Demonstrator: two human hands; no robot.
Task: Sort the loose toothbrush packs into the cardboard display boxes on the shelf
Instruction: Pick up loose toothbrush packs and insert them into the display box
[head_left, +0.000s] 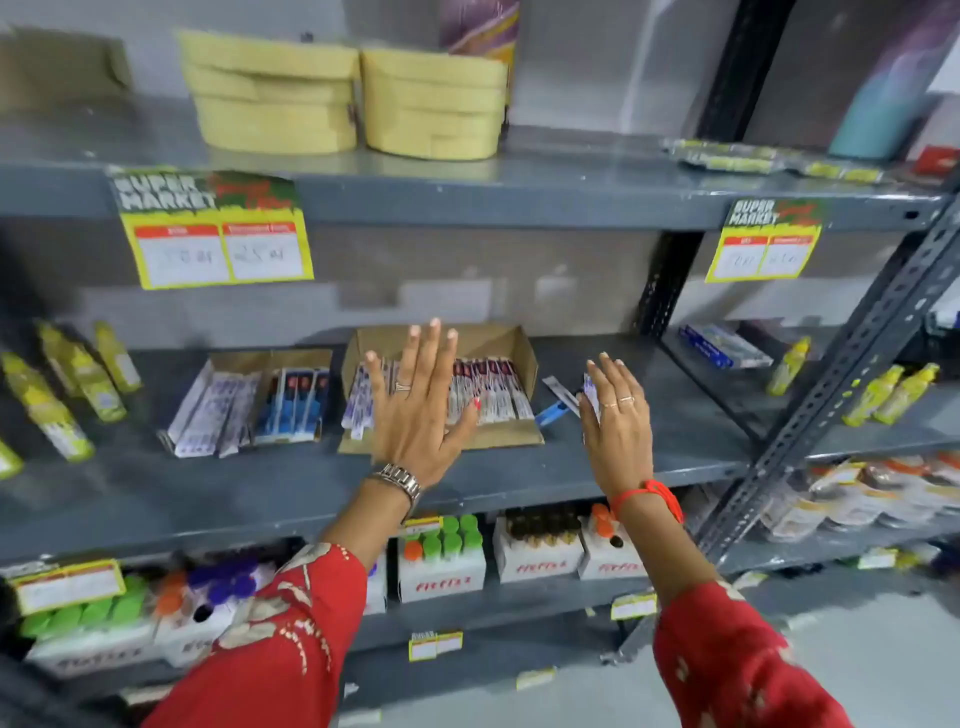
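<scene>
Two open cardboard display boxes lie on the middle grey shelf (665, 415). The left box (244, 359) holds white-purple and blue toothbrush packs. The right box (525, 353) holds white-purple and red packs. My left hand (415, 410) is spread flat with fingers apart over the middle of the right box, holding nothing. To the right of that box, my right hand (618, 431) has a white-purple toothbrush pack (590, 391) against its palm side, with the grip itself hidden. A loose blue toothbrush pack (558, 401) lies on the shelf just left of that hand.
Yellow-green bottles (62, 395) stand at the shelf's left end and on the neighbouring rack (893, 395). Yellow sponges (343, 98) sit on the shelf above, with price tags (213, 234) on its edge. White boxes of coloured-cap bottles (441, 561) fill the shelf below. A slotted metal upright (841, 384) stands on the right.
</scene>
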